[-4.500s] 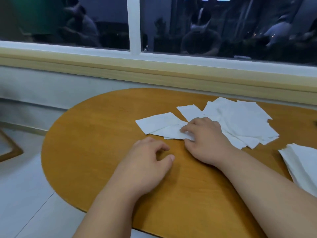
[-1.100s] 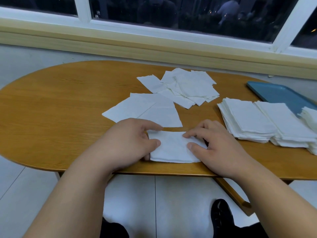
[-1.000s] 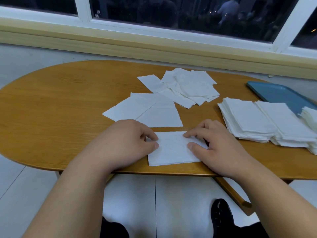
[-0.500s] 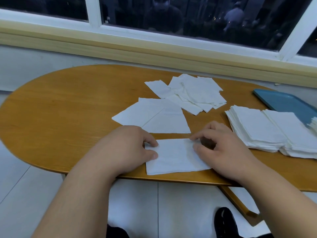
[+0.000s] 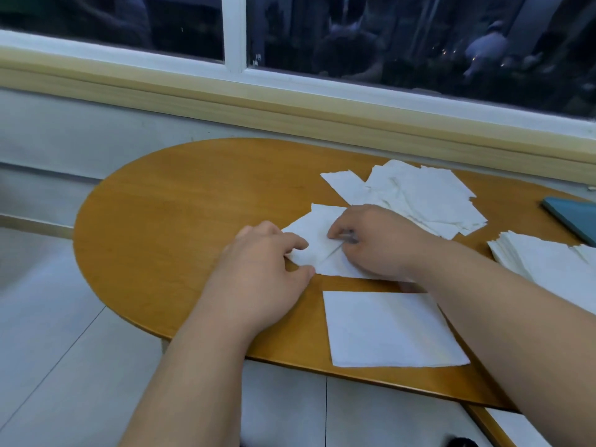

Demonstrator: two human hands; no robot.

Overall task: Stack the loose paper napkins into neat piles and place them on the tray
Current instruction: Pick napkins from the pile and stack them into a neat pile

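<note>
Our left fingers (image 5: 292, 244) were curled, with index and thumb pinching the near-left corner of the loose napkins (image 5: 314, 233). The right fingertips (image 5: 335, 232) were bent down onto the same sheets where one overlapped the other. They appeared to nip an edge, though blur there kept us from being sure.

The left hand (image 5: 261, 275) and right hand (image 5: 377, 243) hid much of that pair. The right forearm crossed the far-right corner of a single napkin (image 5: 387, 327), which lay flat and square at the near edge of the table (image 5: 193, 204).

Just beyond the right hand we saw a scattered heap (image 5: 419, 195) of overlapping sheets at mixed angles. To its right stood a neat pile (image 5: 541, 266), cut off by the frame, with a corner of the blue tray (image 5: 574, 217) behind it.

The napkins were white, thin and faintly creased, and all lay on the oval wooden top below the window sill (image 5: 290, 104).
</note>
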